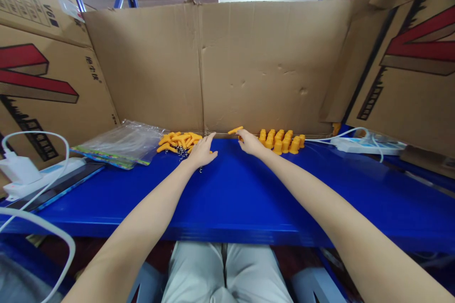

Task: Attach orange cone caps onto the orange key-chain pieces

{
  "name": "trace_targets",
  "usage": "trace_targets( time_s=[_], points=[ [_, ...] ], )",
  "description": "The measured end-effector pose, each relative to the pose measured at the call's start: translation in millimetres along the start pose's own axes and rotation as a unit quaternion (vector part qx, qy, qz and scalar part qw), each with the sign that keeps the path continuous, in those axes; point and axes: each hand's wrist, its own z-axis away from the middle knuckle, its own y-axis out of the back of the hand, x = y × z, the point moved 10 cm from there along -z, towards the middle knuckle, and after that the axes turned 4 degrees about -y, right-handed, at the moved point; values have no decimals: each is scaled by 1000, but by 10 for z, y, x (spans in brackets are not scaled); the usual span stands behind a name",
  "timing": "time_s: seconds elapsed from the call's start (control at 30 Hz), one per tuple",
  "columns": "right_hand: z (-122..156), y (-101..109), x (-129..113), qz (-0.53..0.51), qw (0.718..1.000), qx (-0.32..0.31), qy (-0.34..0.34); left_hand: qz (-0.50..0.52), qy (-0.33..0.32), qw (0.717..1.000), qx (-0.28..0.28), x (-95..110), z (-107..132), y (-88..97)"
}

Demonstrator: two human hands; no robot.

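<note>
Slim orange piece (234,130), near mid-length of the back edge of the worktop (231,194): I see it held at the fingertips of the right hand (249,143), fingers curled narrow. Left hand (202,152): fingers extended, thumb spread, beside the orange pile (179,139); contact I cannot tell. Orange cones (279,143) stand right, near that edge.

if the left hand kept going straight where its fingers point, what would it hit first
Most likely the cardboard panel behind the blue table. The left hand points forward and slightly right toward it; from this single view, the remaining gap is unclear.
</note>
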Motion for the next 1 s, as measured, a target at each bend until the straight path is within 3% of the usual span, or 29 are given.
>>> trace_targets(
  time_s=[0.2, 0.57, 0.67, 0.87, 1.0],
  points=[
    [120, -236, 123, 193, 974, -107, -40, -3, -5, 1000, -18, 17, -3, -31],
    [129, -315, 228, 185, 967, -163, -68, 6, -17, 999, -32, 22, -18, -87],
    [80, -127, 245, 173, 974, -126, -72, 1, -20, 999, -29, 14, -32, -88],
    [161, 618, 479, 199, 965, -7, -168, -35, -14, 999, -28, -41, -81, -34],
    [367, 780, 678, 203, 953, 6, -223, -59, 8, 998, -33, -84, -85, 27]
  ],
)
